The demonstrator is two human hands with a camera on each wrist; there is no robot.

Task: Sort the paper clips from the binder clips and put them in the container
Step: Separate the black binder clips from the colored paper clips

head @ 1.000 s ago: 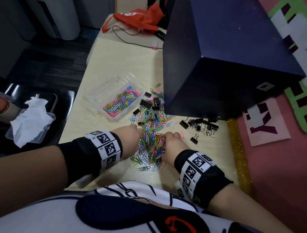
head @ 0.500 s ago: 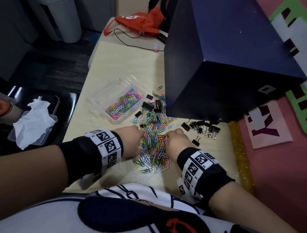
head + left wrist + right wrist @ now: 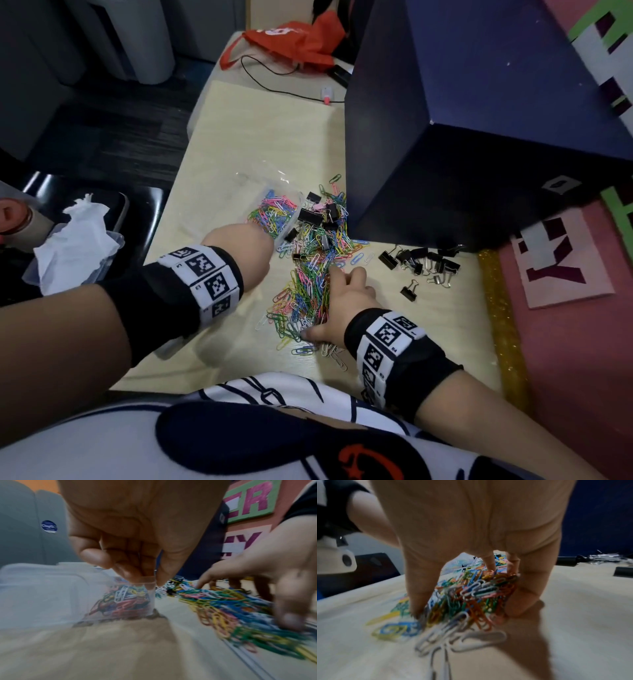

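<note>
1. Since the earlier frame, the left hand (image 3: 246, 245) has gone from the paper clips (image 3: 308, 291) to the container (image 3: 274, 192), and now pinches its near rim between thumb and fingers.
2. Right hand (image 3: 346, 305) lies spread over the pile, fingers (image 3: 421, 601) and thumb raking clips together, gripping nothing firmly.
3. Container, part-filled with clips, sits left of the pile, mid-tabletop (image 3: 260, 137).
4. Binder clips (image 3: 424, 262) lie toward the right edge; others (image 3: 315, 214) sit mixed in the pile.
</note>
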